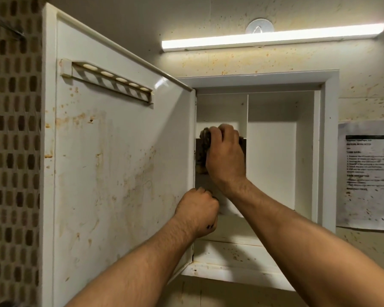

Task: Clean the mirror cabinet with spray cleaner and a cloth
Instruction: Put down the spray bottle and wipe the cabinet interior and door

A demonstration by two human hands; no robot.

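One grip [225, 156] pressing cloth [203, 149], hanging vertically

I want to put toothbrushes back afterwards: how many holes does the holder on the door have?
5, in a row along the holder high on the inside of the open door, running from its outer end towards the hinge. None look hidden.

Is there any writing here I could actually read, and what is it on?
Paper sheet taped to the wall right of the cabinet: printed headings and a numbered list, all too blurred to read.
Door, its holder rail, light bar: no text visible.
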